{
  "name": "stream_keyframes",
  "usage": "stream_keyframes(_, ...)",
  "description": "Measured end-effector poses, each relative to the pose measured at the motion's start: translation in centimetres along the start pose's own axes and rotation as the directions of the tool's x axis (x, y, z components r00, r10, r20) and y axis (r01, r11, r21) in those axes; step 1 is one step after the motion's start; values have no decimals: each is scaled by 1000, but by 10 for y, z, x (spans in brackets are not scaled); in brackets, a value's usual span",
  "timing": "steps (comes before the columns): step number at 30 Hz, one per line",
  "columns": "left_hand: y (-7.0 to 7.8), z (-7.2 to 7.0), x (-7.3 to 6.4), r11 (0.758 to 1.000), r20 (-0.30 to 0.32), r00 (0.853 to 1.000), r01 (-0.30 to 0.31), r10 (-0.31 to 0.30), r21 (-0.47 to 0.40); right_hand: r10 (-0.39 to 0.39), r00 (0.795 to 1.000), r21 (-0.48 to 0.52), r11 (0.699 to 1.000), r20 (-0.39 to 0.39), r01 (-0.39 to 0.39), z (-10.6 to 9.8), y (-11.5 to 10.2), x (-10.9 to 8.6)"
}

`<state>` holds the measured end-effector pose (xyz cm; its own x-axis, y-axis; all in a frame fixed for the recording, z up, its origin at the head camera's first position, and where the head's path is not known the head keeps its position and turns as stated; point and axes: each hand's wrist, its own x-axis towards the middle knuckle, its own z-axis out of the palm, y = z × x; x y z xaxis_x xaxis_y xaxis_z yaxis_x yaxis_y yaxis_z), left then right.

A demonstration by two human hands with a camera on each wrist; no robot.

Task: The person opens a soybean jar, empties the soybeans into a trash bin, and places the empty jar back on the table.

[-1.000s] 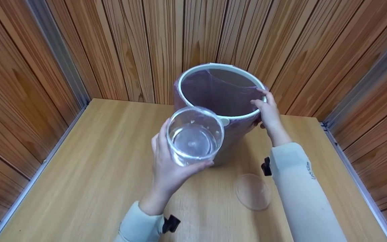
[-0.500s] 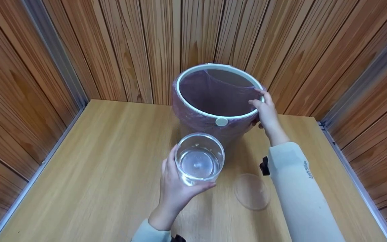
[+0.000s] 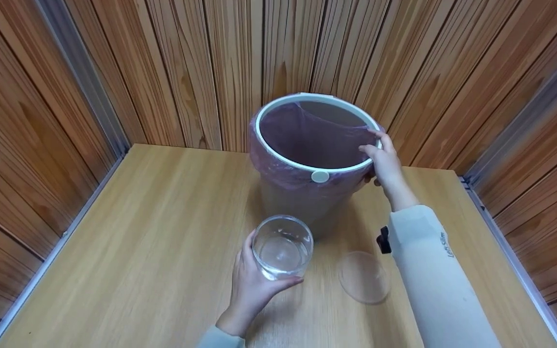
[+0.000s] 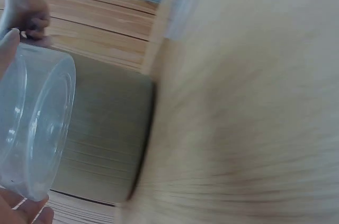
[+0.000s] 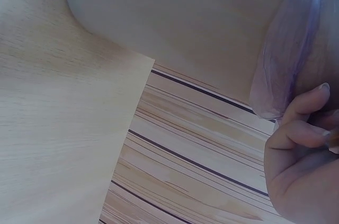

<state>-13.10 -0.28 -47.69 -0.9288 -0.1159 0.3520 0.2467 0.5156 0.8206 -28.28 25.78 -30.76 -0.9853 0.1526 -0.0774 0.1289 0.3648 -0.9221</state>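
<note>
My left hand point(image 3: 254, 285) grips a clear round plastic container point(image 3: 283, 246), thumb along its near side and fingers around its left. Small droplets show on its inner wall. In the left wrist view the container point(image 4: 37, 118) is tilted, its base toward the table. Behind it stands a trash can point(image 3: 302, 198) lined with a thin purple bag point(image 3: 278, 169) under a white rim ring point(image 3: 278, 157). My right hand point(image 3: 386, 162) holds the can's right rim, fingers over the ring and bag. In the right wrist view its curled fingers point(image 5: 296, 134) are at the bag's edge.
A clear round lid point(image 3: 364, 278) lies flat on the wooden table point(image 3: 162, 232), right of the container and near my right forearm. Wood-panelled walls point(image 3: 240, 63) close off the back and both sides, with metal strips along the side edges.
My left hand has drawn the container back from the can's front rim, down and toward me. The right hand keeps its hold on the rim; can and lid have not moved.
</note>
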Motion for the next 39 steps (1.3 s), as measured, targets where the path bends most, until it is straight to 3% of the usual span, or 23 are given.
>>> stream_keyframes(5,-9,7,-4,999,80,996,41,-41,8,-8,1000,-47,999,16,9,-4,1,-1)
stream_keyframes(11,-21,17,-10,998,129,990,54,-58,32,-4,1000,-76,997,23,5,-8,3,-3)
stream_keyframes(19,-33,25,-12,994,227,968,106,-105,10,-42,999,-72,997,-7,42,-12,5,-8)
stream_keyframes(24,-39,29,-12,990,256,958,138,-131,-8,-81,995,-88,993,-62,75,-13,9,-11)
stream_keyframes(29,-43,34,-13,989,272,951,151,-144,-4,-103,993,-51,994,-66,99,-13,13,-14)
stream_keyframes(35,-46,34,-16,992,316,941,125,-121,8,-104,993,14,994,-65,105,-14,14,-21)
stream_keyframes(39,-44,27,-13,989,349,927,145,-138,6,-122,991,-49,992,-59,119,-16,10,-21)
